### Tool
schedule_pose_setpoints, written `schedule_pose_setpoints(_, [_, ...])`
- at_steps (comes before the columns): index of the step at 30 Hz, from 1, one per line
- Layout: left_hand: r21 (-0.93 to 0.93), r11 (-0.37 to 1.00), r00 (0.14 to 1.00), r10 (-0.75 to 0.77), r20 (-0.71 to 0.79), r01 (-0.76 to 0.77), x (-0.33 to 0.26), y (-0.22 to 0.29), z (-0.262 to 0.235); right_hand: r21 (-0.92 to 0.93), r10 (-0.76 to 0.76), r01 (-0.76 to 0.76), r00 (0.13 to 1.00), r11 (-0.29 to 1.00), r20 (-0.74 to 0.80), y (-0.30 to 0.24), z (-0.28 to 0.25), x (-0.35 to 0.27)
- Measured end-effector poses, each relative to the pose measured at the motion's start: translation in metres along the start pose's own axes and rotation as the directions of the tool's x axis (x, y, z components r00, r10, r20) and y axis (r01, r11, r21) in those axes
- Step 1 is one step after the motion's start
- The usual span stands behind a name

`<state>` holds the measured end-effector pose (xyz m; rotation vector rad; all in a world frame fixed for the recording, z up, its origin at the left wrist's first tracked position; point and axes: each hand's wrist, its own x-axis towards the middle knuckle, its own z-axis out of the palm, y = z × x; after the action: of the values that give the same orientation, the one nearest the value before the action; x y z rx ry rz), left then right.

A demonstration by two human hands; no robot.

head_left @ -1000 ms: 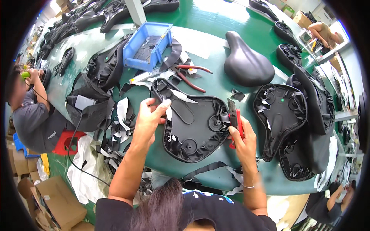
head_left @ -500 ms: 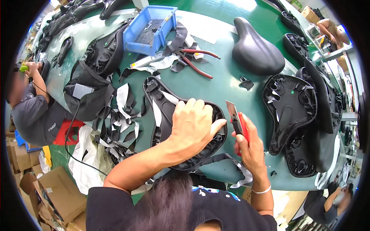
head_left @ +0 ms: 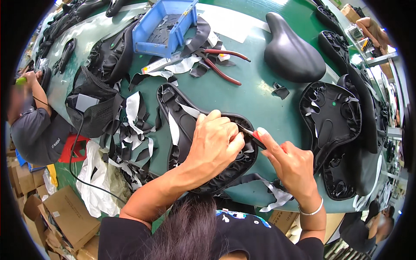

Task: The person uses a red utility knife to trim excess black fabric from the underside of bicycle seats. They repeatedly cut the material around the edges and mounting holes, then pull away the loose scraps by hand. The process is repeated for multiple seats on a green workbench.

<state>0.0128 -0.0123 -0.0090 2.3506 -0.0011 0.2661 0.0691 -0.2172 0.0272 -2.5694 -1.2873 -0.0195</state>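
Brown cardboard boxes [head_left: 65,216], open-flapped, stacked on the floor off the green table's near-left corner; one bears a small white label [head_left: 55,214]. Another brown box [head_left: 349,9] beyond the table's far-right corner

Black bicycle saddle [head_left: 182,125], turned underside up, lay flat on the green surface [head_left: 242,93] just below the red-handled pliers [head_left: 223,65], narrow nose pointing up-left toward them, broad rear toward the lower right. Hollow shell showed, rim wrapped in pleated black cover material, pale strips of trimmed material draped across the nose. Pressed down at its broad end by the left hand [head_left: 214,145]. Small red-handled cutter [head_left: 255,138], slim and dark-bladed, was pinched in the right hand [head_left: 292,167], tip touching the saddle's right rim, well below the pliers.
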Motion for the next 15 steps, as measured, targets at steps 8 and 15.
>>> schedule_pose_setpoints(8, [-0.438,0.88,0.974,-0.108,0.198,0.186,0.003,-0.017,-0.032,0.12,0.09,-0.09,0.996,0.989,0.005,-0.002,-0.013,-0.019])
schedule_pose_setpoints(15, [-0.604,0.703,0.927,-0.283,0.247,0.375,0.003,-0.019,-0.038,-0.081,0.041,-0.032,0.993,0.996,0.115,-0.01,-0.013,-0.008])
